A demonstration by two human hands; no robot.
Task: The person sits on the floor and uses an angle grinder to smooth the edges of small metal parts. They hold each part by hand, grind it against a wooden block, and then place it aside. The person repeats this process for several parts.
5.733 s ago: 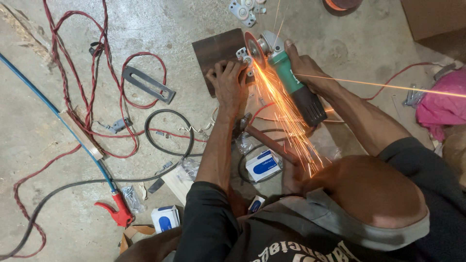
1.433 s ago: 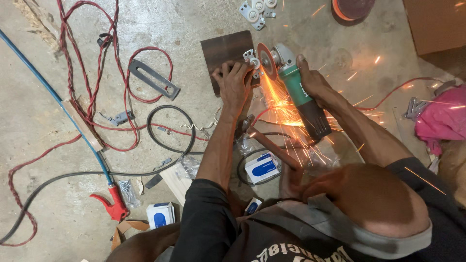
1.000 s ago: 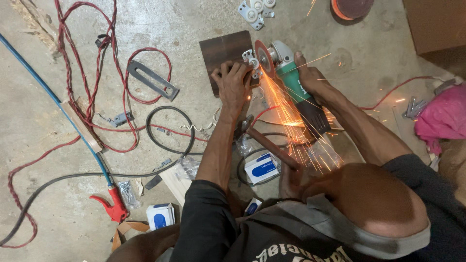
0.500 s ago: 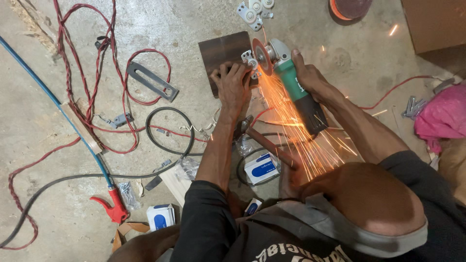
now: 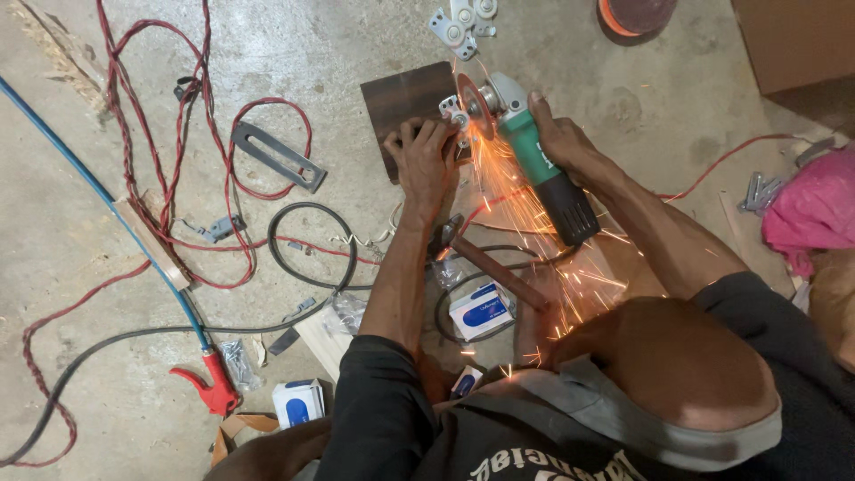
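My left hand presses down on a small metal bracket that lies at the edge of a dark rectangular plate on the concrete floor. My right hand grips the green body of an angle grinder. Its disc touches the bracket right beside my left fingertips. Orange sparks stream back from the disc toward my body and knees. The grinder's black rear end points toward my right forearm.
Red twisted cable, a blue hose with a red air gun and a black cable cover the left floor. A slotted metal bar, a hammer, white-and-blue boxes, roller brackets and pink cloth lie around.
Both hands stay in place on the bracket and the grinder. The disc keeps cutting, and the spray of sparks shifts in shape and strength from frame to frame.
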